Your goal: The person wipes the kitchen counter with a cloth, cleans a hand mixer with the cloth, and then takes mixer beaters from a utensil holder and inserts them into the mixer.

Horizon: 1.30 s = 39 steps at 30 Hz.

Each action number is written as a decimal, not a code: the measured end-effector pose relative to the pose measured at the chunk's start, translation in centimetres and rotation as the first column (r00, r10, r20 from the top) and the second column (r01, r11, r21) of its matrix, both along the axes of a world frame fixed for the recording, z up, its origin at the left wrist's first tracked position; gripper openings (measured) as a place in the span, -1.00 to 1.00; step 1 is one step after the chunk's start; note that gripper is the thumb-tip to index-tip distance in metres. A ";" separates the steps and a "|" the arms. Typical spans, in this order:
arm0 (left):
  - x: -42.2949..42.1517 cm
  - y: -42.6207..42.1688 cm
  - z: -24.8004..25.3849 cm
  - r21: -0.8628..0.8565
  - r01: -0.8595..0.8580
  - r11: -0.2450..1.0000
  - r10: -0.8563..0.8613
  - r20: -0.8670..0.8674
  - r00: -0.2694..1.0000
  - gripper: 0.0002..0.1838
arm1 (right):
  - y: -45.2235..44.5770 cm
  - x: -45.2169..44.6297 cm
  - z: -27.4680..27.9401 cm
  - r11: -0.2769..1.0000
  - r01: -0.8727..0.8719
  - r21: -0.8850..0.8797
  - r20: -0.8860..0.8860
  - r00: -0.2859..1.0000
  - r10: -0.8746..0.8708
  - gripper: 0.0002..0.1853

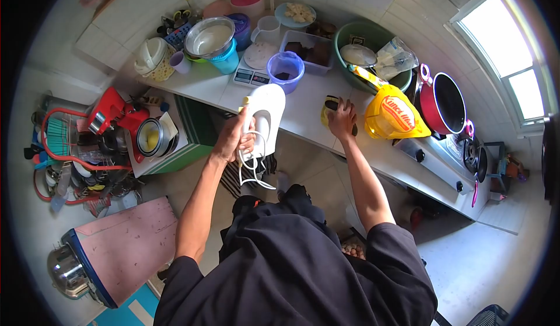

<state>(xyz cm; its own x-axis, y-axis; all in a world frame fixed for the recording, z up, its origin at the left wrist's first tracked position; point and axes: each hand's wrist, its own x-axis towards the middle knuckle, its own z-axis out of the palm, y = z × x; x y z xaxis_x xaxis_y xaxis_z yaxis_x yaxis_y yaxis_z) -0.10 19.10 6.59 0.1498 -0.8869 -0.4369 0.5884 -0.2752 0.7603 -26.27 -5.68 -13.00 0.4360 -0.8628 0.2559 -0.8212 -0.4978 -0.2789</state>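
A white hand mixer (269, 101) is held up by its handle in my left hand (234, 141), in front of the counter's edge. Its white cord hangs in loops below that hand. My right hand (343, 119) is on the counter, its fingers over a yellow and black sponge-like thing (325, 111), partly hidden under the hand. Right of this hand lies a yellow oil pouch (398, 113). Near the mixer stand a translucent purple tub (286, 69) and a digital kitchen scale (252, 76).
Along the counter (312, 95) stand a metal bowl (211, 37), a clear plastic box (315, 54) with brown blocks, and a large green basin (344, 31). A red pan (443, 101) sits by the stove (440, 151). A red stand mixer (119, 116) is at the left.
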 end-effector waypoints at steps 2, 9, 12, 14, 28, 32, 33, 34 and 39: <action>-1.0 -1.1 -0.4 0.023 0.053 0.998 -0.054 0.044 0.998 -0.42 | 1.6 0.5 2.8 0.999 0.042 -0.002 0.118 0.992 -0.041 -0.31; -4.2 -6.7 -5.8 0.005 0.216 0.976 -0.216 0.009 0.976 -0.46 | 4.4 1.0 4.4 0.624 -0.364 0.692 0.654 0.682 -0.327 -0.31; -5.6 -9.7 -7.2 0.042 0.257 0.965 -0.259 0.038 0.965 -0.50 | 6.4 1.9 8.0 0.444 -0.424 0.789 0.609 0.634 -0.477 -0.27; -6.5 -11.8 -9.2 0.010 0.277 0.961 -0.277 0.072 0.958 -0.55 | 6.5 2.2 7.0 0.463 -0.410 0.786 0.612 0.625 -0.485 -0.27; -7.8 -18.5 -14.6 -0.009 0.194 0.981 -0.188 0.220 0.957 -0.65 | 6.6 2.1 1.9 0.725 -0.398 0.562 0.748 0.619 -0.241 -0.57; -7.6 -19.6 -14.8 -0.051 0.162 0.985 -0.140 0.301 0.943 -0.64 | 6.5 2.9 1.4 0.758 -0.347 0.553 0.725 0.648 -0.232 -0.62; -7.6 -19.8 -14.6 -0.079 0.153 0.985 -0.117 0.340 0.933 -0.63 | 6.4 3.0 1.4 0.752 -0.328 0.571 0.704 0.667 -0.244 -0.62; -7.5 -19.9 -14.5 -0.075 0.161 0.984 -0.125 0.354 0.927 -0.62 | 6.2 3.1 1.5 0.752 -0.300 0.587 0.683 0.682 -0.261 -0.62; -6.7 -20.0 -15.2 -0.030 0.241 0.970 -0.208 0.411 0.888 -0.60 | 5.5 3.3 2.1 0.712 -0.258 0.653 0.641 0.689 -0.338 -0.67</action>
<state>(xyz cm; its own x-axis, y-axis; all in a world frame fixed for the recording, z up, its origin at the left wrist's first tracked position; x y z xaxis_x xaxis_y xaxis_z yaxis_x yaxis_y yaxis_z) -6.78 -0.95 -8.64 0.0907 -0.9465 -0.3097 0.1576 -0.2934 0.9429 -22.97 -0.17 -10.91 0.3496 -0.9192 -0.1811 -0.2488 0.0953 -0.9639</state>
